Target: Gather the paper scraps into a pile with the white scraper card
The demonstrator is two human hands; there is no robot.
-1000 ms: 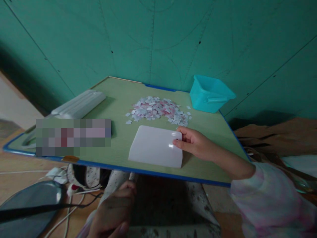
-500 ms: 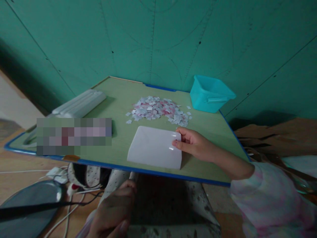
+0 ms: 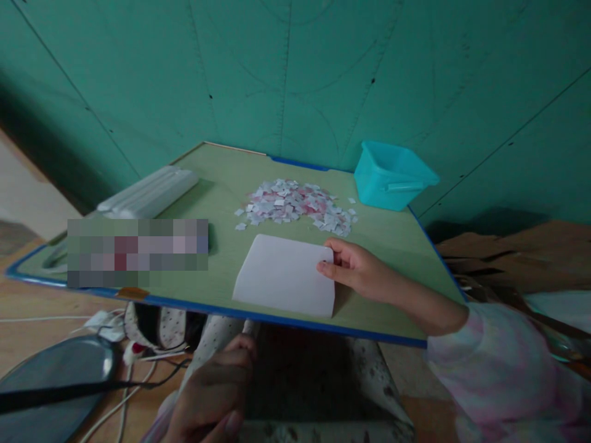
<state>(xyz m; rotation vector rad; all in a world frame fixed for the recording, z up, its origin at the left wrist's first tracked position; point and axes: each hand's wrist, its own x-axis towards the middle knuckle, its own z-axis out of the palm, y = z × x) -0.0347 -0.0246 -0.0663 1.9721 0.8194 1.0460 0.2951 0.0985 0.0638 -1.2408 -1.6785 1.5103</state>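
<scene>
My right hand (image 3: 348, 266) pinches the right edge of a white, slightly curved sheet (image 3: 284, 277), thumb on top and fingers behind. The sheet is close to the table's front edge; whether it is paper or thin plastic I cannot tell. Just behind it lies a loose heap of small white and pink paper squares (image 3: 289, 202), with a few strays around it. My left hand (image 3: 210, 394) is low, below the table's front edge, its fingers curled closed. A narrow pale end shows by its fingertips, but what it holds, if anything, is hidden.
A turquoise bucket (image 3: 388, 187) stands at the table's back right corner. On the left lie a white bundle (image 3: 150, 192) and a blurred-out patch. The table (image 3: 221, 166) meets a green wall. Cables and a round dark lid-like object (image 3: 60, 381) are on the floor.
The sheet and my right hand have shifted slightly left, and the bright shine on the sheet is gone. My left hand stays nearly where it was.
</scene>
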